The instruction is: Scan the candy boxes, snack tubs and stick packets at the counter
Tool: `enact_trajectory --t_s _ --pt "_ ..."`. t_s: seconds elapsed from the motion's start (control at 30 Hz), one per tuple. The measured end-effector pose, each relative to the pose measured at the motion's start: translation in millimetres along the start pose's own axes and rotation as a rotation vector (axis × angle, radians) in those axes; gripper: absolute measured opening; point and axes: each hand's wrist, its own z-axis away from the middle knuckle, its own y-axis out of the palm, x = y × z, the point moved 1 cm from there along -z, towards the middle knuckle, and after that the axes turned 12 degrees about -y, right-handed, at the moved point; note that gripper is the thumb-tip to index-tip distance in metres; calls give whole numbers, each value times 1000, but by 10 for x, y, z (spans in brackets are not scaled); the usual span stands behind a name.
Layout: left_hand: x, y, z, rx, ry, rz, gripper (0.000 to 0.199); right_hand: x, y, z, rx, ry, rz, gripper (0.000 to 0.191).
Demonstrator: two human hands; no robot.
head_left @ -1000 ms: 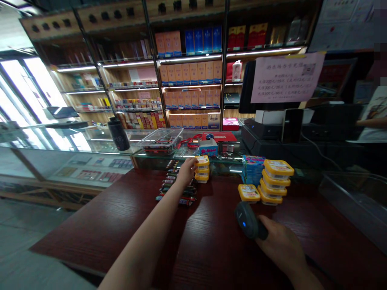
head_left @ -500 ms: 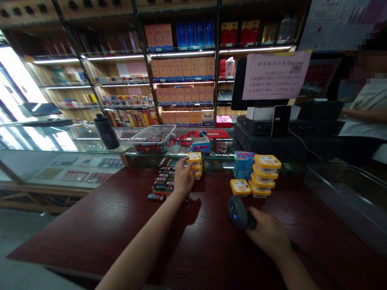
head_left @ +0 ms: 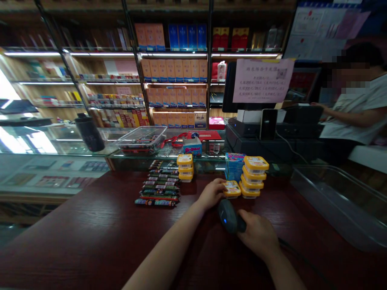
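Note:
My left hand (head_left: 212,194) is at the left edge of a single small yellow-lidded box (head_left: 232,189), its fingers bent together against that edge. A dark handheld scanner (head_left: 228,216) with a blue light is gripped in my right hand (head_left: 260,237), just in front of this box. Right beside the box rises a stack of several yellow-lidded boxes (head_left: 254,177), with blue packets (head_left: 234,166) behind. Further left stands a shorter stack of yellow-lidded boxes (head_left: 185,168), next to a row of slim printed sticks (head_left: 159,185).
A clear bin (head_left: 341,209) lies at the right of the dark red table (head_left: 90,237). At the back are a lidded clear tray (head_left: 142,139), a blue carton (head_left: 192,146), a black bottle (head_left: 89,133) and a monitor (head_left: 229,86). A person (head_left: 359,108) is at the far right.
My left hand has left the shorter stack and moved right to the single box. The right hand still holds the scanner. The view has shifted slightly to the right.

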Motion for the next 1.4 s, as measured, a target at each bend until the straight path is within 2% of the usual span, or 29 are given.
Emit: enact_trajectory --t_s 0.17,0.37,0.53,0.73,0.9,1.03,1.2,1.3,1.4 --pt "-6 -67 163 -99 -37 22 21 26 -35 14 -12 17 -21 8" --pt "43 -290 539 -356 -152 40 21 6 -19 34 -57 36 -130 23" --pt "188 -301 715 -535 -225 90 10 -50 -4 85 -141 10 -294 28" --pt "186 -286 715 -549 -234 62 5 -88 -28 124 -177 -96 -429 24" --pt "135 -292 715 -547 -220 27 8 -123 28 121 -218 -117 -360 24" --pt "133 -292 718 -529 -210 40 6 -101 19 122 -230 -70 -298 23" --pt "111 -302 733 -550 -202 35 10 -31 -22 108 -199 39 -84 20" --pt "80 -313 750 -544 -155 33 16 -14 -23 95 -152 90 -53 20" --pt "39 -384 746 -536 -79 -13 17 -25 8 86 -145 81 -67 18"
